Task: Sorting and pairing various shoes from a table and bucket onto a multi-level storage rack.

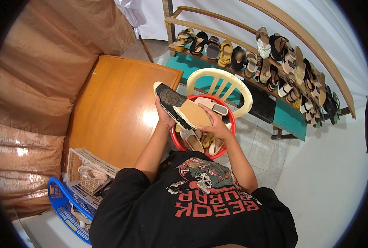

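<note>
Both my hands hold a slip-on mule (pixel 170 98) over a red tub (pixel 234 127). The mule has a black lace upper, a tan insole and a pale sole edge, and its toe points to the upper left. My left hand (pixel 164 116) grips its side near the upper. Around the heel end close the fingers of my right hand (pixel 217 125), the thumb below and the fingertips over the insole. Several shoes fill the tub beneath, among them a pale sandal (pixel 220 109) and a cream flat (pixel 195 142); the mule and my hands partly hide them.
The tub rests on a cream plastic chair (pixel 245 96). A wooden table (pixel 109 111) stands at the left. Behind, a wooden rack (pixel 217 25) carries rows of sandals above a green board (pixel 289 124). A white basket (pixel 78 165) and a blue basket (pixel 60 206) sit lower left.
</note>
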A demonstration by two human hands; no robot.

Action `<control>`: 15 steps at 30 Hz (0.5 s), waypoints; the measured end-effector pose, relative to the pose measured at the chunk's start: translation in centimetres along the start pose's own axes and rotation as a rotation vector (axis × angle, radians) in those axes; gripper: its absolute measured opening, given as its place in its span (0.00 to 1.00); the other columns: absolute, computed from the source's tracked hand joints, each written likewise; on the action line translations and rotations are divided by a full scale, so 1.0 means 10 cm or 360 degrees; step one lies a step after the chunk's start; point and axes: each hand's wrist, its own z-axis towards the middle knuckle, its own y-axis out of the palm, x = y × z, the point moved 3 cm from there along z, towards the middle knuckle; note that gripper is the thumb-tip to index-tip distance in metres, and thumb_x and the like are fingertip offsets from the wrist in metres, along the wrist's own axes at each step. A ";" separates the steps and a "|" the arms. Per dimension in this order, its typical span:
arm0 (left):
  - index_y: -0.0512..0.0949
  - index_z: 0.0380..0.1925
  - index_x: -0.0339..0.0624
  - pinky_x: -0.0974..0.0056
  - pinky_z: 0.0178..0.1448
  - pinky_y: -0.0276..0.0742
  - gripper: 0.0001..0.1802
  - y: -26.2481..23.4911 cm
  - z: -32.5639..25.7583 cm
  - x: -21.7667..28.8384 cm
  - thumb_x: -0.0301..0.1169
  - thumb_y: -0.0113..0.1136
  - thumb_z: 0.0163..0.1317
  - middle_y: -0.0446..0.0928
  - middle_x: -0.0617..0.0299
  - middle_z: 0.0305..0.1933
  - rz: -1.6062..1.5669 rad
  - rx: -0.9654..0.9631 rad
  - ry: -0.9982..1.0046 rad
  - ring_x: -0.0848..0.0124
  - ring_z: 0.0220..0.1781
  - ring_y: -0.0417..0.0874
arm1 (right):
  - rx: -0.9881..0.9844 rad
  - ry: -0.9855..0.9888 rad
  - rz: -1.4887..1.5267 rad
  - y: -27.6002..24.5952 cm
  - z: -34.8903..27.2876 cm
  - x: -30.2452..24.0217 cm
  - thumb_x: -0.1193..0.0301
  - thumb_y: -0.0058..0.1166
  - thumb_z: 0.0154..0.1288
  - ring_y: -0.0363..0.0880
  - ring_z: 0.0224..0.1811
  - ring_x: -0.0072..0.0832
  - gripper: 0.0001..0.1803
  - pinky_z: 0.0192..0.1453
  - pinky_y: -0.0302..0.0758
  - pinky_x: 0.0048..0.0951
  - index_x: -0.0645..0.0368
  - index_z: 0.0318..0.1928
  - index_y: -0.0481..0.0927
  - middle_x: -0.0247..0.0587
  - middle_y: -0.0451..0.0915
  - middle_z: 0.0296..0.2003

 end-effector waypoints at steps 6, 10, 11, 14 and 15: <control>0.75 0.55 0.43 0.47 0.56 0.77 0.42 -0.31 -0.09 0.62 0.68 0.32 0.64 0.81 0.53 0.49 -0.0312 0.0261 0.0732 0.54 0.49 0.80 | -0.0072 0.0027 0.0207 0.01 -0.11 0.11 0.77 0.68 0.53 0.63 0.70 0.28 0.49 0.72 0.59 0.28 0.58 0.74 0.57 0.39 0.65 0.68; 0.75 0.54 0.41 0.44 0.53 0.77 0.45 -0.31 -0.41 0.91 0.72 0.34 0.62 0.80 0.51 0.49 -0.0180 0.0002 0.0678 0.52 0.48 0.80 | -0.0173 0.0236 0.0985 -0.04 -0.35 0.22 0.75 0.67 0.57 0.77 0.54 0.24 0.48 0.45 0.78 0.22 0.56 0.75 0.55 0.36 0.69 0.64; 0.75 0.54 0.41 0.43 0.53 0.77 0.46 -0.29 -0.46 0.90 0.73 0.34 0.62 0.80 0.50 0.49 -0.0191 0.0092 0.0611 0.52 0.48 0.80 | -0.0150 0.0231 0.1138 -0.03 -0.39 0.26 0.70 0.67 0.59 0.78 0.40 0.22 0.48 0.32 0.75 0.19 0.55 0.75 0.53 0.37 0.71 0.62; 0.74 0.56 0.39 0.44 0.55 0.77 0.48 -0.30 -0.54 0.79 0.74 0.33 0.62 0.79 0.48 0.49 -0.0278 -0.0039 0.0436 0.51 0.48 0.80 | -0.0407 0.0275 0.1731 0.00 -0.44 0.27 0.63 0.69 0.59 0.73 0.30 0.20 0.50 0.27 0.71 0.18 0.53 0.76 0.51 0.38 0.73 0.59; 0.73 0.58 0.38 0.46 0.54 0.78 0.49 -0.31 -0.54 0.73 0.73 0.32 0.62 0.79 0.48 0.49 -0.0316 -0.0053 0.0399 0.52 0.48 0.80 | -0.0367 0.0266 0.1765 0.00 -0.46 0.37 0.56 0.69 0.59 0.68 0.25 0.19 0.52 0.24 0.69 0.18 0.54 0.76 0.51 0.40 0.74 0.55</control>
